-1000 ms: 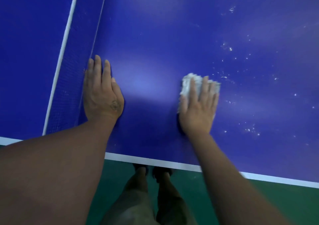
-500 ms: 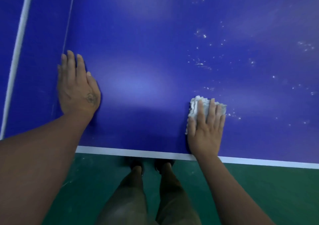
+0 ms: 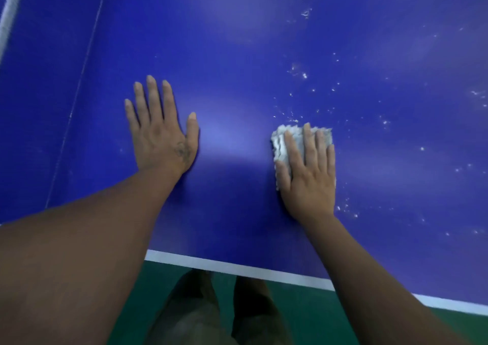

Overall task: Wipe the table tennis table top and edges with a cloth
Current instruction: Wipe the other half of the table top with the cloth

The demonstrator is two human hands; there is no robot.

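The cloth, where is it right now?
In the head view the cloth lies right of centre on the blue table top, pressed under the right hand, with the left hand apart to its left.

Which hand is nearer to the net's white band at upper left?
Left. The left hand lies flat on the table, well right of the white band. The right hand presses the cloth farther right still, beyond the left hand.

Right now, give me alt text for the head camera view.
A right hand presses a white cloth flat on a blue table tennis table, white specks scattered nearby. The left hand rests flat alongside; a white edge line and green floor lie below.
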